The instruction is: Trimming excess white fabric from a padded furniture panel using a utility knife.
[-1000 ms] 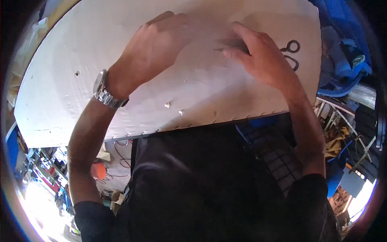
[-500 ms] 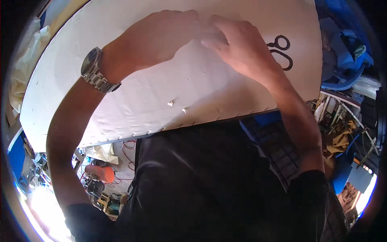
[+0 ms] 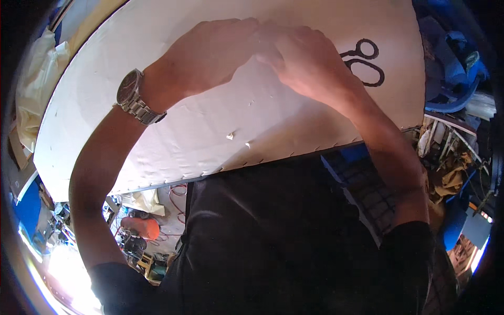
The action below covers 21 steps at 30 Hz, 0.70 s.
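My left hand point(image 3: 212, 52), with a metal-band watch point(image 3: 135, 100) on its wrist, and my right hand point(image 3: 310, 60) meet over the far part of a pale, cloth-like covered board point(image 3: 199, 123). Their fingertips are pinched together and touch or nearly touch. Whatever lies between them is hidden and too hazy to make out. Black-handled scissors point(image 3: 369, 72) rest on the covering just right of my right hand, their blades concealed behind it. Two small white scraps point(image 3: 230, 136) lie nearer to me on the same surface.
Small fasteners or tucks run along the board's near edge point(image 3: 220, 171), close to my dark clothing. At the right stand a blue tub point(image 3: 451, 105) and piled odds and ends. An orange bucket-like thing point(image 3: 142, 228) and red hose point(image 3: 176, 202) are on the floor at lower left.
My right hand has moved left, closing the gap to my left hand, and its fingers have drawn together. More of the scissors shows. The whole view has shifted slightly.
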Tool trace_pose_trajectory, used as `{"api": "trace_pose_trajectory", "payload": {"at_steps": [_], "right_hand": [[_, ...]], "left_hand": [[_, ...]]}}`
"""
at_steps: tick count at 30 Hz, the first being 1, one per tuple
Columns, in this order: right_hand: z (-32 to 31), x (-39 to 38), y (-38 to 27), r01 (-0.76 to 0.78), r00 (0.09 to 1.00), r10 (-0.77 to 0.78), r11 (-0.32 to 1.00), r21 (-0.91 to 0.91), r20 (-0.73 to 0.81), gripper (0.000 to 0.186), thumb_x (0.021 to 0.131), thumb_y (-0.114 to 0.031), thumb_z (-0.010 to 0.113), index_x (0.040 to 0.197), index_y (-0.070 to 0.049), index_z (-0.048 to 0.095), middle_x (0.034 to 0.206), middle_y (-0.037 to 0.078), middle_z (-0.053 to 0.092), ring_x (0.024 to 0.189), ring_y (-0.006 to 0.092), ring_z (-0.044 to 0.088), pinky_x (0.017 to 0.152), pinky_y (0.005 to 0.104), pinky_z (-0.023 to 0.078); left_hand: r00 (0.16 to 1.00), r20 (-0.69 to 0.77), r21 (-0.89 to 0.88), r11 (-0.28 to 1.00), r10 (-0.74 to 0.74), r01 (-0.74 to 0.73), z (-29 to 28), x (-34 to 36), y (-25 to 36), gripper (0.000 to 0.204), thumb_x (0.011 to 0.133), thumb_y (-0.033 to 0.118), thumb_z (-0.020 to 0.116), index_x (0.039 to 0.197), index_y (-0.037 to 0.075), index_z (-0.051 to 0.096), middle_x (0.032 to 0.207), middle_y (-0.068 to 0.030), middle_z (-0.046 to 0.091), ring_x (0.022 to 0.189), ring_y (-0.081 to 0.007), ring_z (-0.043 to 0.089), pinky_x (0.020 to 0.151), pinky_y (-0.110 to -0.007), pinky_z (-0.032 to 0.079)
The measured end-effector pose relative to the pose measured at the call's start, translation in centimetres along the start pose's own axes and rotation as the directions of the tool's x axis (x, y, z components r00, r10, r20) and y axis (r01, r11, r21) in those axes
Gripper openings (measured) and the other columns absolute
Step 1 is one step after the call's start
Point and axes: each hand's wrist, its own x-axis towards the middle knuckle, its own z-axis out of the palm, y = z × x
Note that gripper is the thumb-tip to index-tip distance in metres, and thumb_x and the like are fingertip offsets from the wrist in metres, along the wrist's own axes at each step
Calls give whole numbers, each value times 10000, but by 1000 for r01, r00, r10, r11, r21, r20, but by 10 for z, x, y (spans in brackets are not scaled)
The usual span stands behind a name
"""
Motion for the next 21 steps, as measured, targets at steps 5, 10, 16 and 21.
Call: {"api": "trace_pose_trajectory", "payload": {"at_steps": [5, 10, 16, 21], "right_hand": [[5, -4, -3, -33, 999, 32, 999, -37, -12, 211, 931, -188, 697, 988, -12, 596, 808, 185, 702, 808, 373, 714, 733, 496, 561], [-10, -20, -3, -145, 989, 145, 989, 30, 1, 269, 903, -193, 741, 1004, -9, 573, 839, 179, 705, 811, 359, 717, 733, 464, 559], [2, -28, -8, -205, 971, 219, 970, 134, -98, 344, 882, -204, 775, 1036, 13, 557, 849, 186, 710, 800, 360, 722, 714, 448, 563], [8, -15, -21, -234, 962, 246, 967, 101, -121, 319, 886, -204, 769, 1000, 12, 565, 830, 189, 706, 752, 350, 723, 679, 436, 572]], "left_hand": [[999, -1, -61, 997, -52, 52, 8, -5, -5, 149, 921, 40, 689, 1068, 23, 693, 1063, -89, 651, 965, -245, 669, 850, -360, 588], [996, -80, -265, 964, -41, 18, 22, -11, -27, 100, 938, 40, 677, 1030, 1, 680, 1060, -103, 653, 889, -261, 696, 831, -357, 592], [994, -99, -226, 974, -49, 26, 20, -8, -25, 97, 936, 16, 670, 1030, -6, 659, 1032, -101, 645, 855, -271, 697, 784, -363, 598], [996, -69, -243, 969, -54, 35, 11, -7, -17, 130, 903, -4, 688, 1031, 1, 663, 1006, -100, 630, 867, -284, 683, 797, -364, 589]]}}
